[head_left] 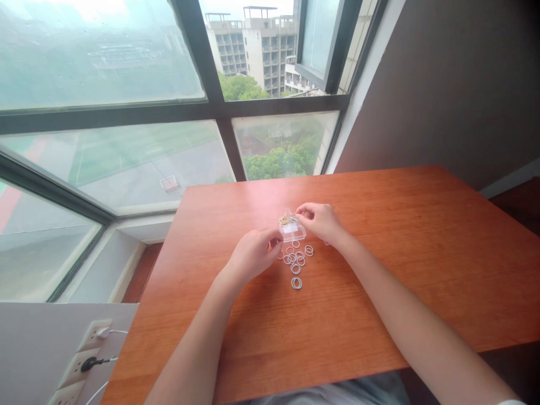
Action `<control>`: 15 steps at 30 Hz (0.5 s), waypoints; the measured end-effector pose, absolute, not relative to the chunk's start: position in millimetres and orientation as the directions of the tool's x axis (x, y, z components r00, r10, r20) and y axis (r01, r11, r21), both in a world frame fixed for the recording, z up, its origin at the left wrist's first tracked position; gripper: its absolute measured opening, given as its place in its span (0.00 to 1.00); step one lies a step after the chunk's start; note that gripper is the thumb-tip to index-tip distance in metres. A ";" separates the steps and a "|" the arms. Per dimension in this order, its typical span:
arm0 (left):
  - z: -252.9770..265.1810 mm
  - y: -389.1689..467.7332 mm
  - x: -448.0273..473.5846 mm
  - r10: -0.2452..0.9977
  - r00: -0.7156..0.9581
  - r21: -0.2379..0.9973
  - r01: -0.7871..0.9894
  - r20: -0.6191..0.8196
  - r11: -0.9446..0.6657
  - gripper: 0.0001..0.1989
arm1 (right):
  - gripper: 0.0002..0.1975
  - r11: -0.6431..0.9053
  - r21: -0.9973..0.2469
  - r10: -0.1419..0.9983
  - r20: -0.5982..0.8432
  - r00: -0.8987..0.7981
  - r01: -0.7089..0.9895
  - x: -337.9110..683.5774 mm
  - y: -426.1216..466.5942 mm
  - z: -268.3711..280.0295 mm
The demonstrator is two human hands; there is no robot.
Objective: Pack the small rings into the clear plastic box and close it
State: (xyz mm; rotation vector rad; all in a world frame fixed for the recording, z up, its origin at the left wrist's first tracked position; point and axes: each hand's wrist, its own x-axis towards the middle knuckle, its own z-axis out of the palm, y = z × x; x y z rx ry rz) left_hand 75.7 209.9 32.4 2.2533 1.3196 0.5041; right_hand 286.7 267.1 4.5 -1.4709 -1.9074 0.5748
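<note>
A small clear plastic box (298, 234) stands on the table with its compartments facing up. Yellowish-brown bands (283, 221) lie in its back left compartment, and a few greyish bands (294, 220) in the back right one. My left hand (254, 254) has its fingers curled and pinched at the box's left front corner. Over the box's back right edge, my right hand (321, 223) holds thumb and forefinger together; anything between them is too small to make out. Several loose grey ring-shaped bands (296, 269), like small hair ties, and a pinkish one (290, 250) are scattered before the box.
The brown wooden table (379, 270) runs up to the windows at the back. A dark window frame (169, 115) crosses behind it. Wall sockets (80, 365) with plugged-in cables are at the lower left, beside the table edge. A grey wall (455, 84) rises at the right.
</note>
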 end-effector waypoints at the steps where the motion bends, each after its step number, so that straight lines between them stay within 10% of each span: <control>1: 32.6 209.8 75.5 0.879 0.471 0.566 0.706 0.074 -0.426 0.06 | 0.05 0.270 -0.693 0.962 0.230 -0.150 0.669 287.4 266.7 3.1; 15: 34.6 194.4 90.5 0.782 0.621 0.407 0.728 -0.052 -0.552 0.05 | 0.07 0.226 -0.739 0.973 0.198 -0.117 0.635 306.1 246.3 9.8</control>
